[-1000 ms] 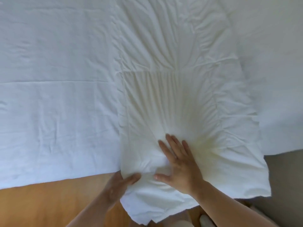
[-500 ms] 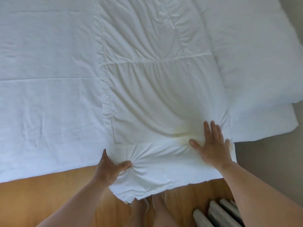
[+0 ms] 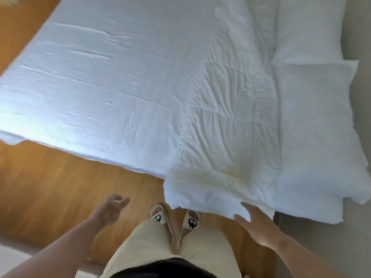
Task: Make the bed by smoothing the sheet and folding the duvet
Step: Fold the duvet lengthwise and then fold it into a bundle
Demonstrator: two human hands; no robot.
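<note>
Duvet position: the duvet point(image 3: 230, 121) lies folded in a long band that runs away from the person across the sheet point(image 3: 110, 87). Its near end overhangs the sheet's near edge, above the floor point(image 3: 60, 187).
Right neighbour: near pillow point(image 3: 313, 127) and far pillow point(image 3: 307, 27) lie touching the duvet's right side.
Left hand: the left hand point(image 3: 111, 210) hangs in the air over the floor, well apart from the bedding. Grip loose, fingers lightly curled, holding nothing. It is blurred.
Right hand: the right hand point(image 3: 257, 225) is at the duvet's hanging end. Grip spread, fingers straight, tips against the lower hem. Firm contact cannot be confirmed.
Handling (judgement): light, soft and bulky, and limp enough to sag and come unfolded if taken by a single layer.
Where to hold (judgement): the two near corners, pinching through all layers – or a flat palm under the thick folded edge.
Friction (judgement): the cloth likely drags on the sheet and rucks it, so lift rather than slide.
Sheet state: mostly flat, with shallow creases across the middle.
Edges: the duvet's left border is ruffled and its near hem is uneven.
Open room: a broad stretch of sheet lies to the left of the duvet, while the right side is crowded by pillows.
Standing room: slippers point(image 3: 158, 214) stand just before the overhang, with floor open to the person's left.
</note>
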